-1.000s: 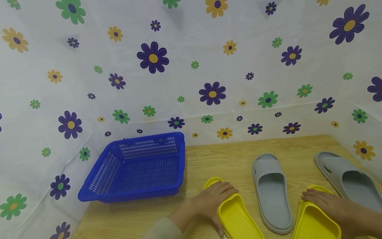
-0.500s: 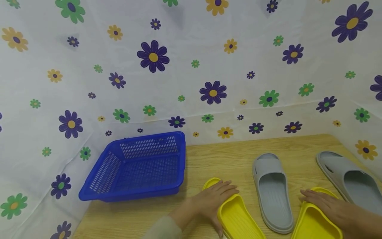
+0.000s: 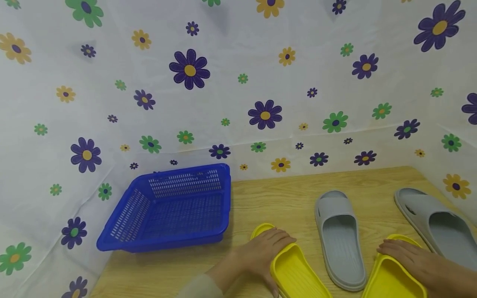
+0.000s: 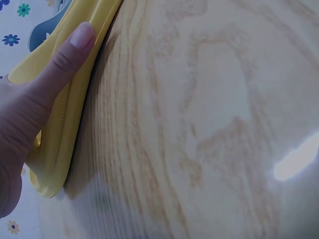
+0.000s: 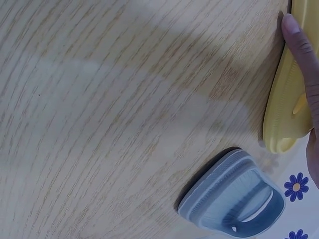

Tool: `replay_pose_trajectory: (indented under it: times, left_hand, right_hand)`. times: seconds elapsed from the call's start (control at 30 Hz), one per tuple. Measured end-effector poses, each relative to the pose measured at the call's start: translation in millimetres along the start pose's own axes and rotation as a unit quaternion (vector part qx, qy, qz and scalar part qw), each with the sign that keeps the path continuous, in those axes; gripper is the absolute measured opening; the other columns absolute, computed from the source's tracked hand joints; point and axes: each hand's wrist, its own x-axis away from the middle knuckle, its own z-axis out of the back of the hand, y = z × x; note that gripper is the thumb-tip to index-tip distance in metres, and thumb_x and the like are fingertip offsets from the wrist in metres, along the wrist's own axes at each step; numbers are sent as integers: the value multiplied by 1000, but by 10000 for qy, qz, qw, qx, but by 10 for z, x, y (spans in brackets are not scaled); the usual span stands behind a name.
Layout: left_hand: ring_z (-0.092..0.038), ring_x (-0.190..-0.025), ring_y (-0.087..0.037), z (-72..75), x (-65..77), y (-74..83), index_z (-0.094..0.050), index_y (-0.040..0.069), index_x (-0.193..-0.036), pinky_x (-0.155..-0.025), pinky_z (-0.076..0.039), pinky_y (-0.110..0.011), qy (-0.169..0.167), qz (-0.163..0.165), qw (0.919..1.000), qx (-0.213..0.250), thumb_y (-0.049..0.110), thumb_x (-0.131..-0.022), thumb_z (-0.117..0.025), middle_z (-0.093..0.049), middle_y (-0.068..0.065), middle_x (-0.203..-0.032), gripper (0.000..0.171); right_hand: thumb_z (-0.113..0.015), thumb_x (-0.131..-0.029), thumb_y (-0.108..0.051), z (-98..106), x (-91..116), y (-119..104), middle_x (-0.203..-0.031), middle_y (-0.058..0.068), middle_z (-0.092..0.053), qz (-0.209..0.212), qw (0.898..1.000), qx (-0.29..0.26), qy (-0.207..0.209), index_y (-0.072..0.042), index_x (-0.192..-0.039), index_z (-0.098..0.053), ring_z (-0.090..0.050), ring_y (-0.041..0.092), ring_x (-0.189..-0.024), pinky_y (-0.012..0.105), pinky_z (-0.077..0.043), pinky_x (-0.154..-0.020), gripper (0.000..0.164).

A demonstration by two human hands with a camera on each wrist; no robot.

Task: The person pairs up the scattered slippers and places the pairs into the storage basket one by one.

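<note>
My left hand (image 3: 261, 252) grips a yellow slipper (image 3: 298, 273) from above, its fingers across the strap. In the left wrist view the thumb lies along that slipper's side wall (image 4: 55, 149). Over the strap of the other yellow slipper (image 3: 395, 283), my right hand (image 3: 417, 263) holds in the same way, with its thumb on the side wall (image 5: 284, 109) in the right wrist view. The heels of both yellow slippers run out of the head view. A grey slipper (image 3: 343, 240) lies between the yellow pair, and a second grey slipper (image 3: 436, 219) is beyond my right hand.
A blue perforated plastic basket (image 3: 182, 211), with nothing in it, stands at the back left of the wood-grain table (image 3: 272, 194). White flowered cloth (image 3: 223, 99) hangs behind and along both sides.
Both hands keep their hold on the yellow slippers. These slippers sit very slightly nearer the bottom of the head view. The grey slippers and the basket stay put.
</note>
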Motion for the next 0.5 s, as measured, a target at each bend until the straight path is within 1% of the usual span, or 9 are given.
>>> replay_pose_trajectory:
  times: [0.2, 0.27, 0.33, 0.4, 0.5]
  left_hand:
    - [-33, -135, -16, 0, 47, 47, -23, 16, -148, -115, -22, -35, 83, 171, 9998, 27, 85, -48, -65, -37, 0, -144, 128]
    - [-34, -134, -16, -15, 63, 54, -24, 17, -148, -114, -24, -35, 118, 218, 9997, 41, 85, -49, -65, -38, 0, -143, 128]
    - [-34, -133, -16, -31, 79, 59, -23, 17, -148, -114, -25, -35, 140, 264, 9995, 53, 86, -49, -64, -37, 1, -143, 127]
    - [-34, -133, -16, -40, 91, 68, -24, 17, -148, -113, -26, -36, 182, 300, 9994, 53, 86, -49, -64, -38, 1, -142, 127]
    - [-35, -131, -15, -47, 109, 89, -24, 17, -148, -112, -28, -36, 252, 365, 9990, 7, 86, -49, -63, -38, 2, -140, 127]
  right_hand:
    - [-68, -56, -78, -25, 0, 19, -124, 8, -54, 457, 9985, 88, 287, -7, -131, -49, -12, -8, -130, 3, 1, -105, 106]
    - [-67, -56, -78, -35, 2, 19, -123, 8, -55, 475, 9983, 127, 317, -6, -131, -49, -13, -8, -129, 2, 1, -105, 105]
    - [-67, -55, -79, -43, 8, 16, -123, 7, -55, 414, 9985, 157, 314, -7, -130, -49, -18, -7, -127, 2, 0, -105, 105]
    - [-67, -55, -79, -40, 14, 9, -123, 4, -55, 271, 9991, 217, 254, -10, -131, -49, -29, -4, -123, 2, -7, -105, 104]
    - [-67, -55, -80, -32, 23, -2, -123, 3, -55, 104, 9996, 219, 176, -11, -131, -49, -41, 5, -115, 1, -7, -103, 104]
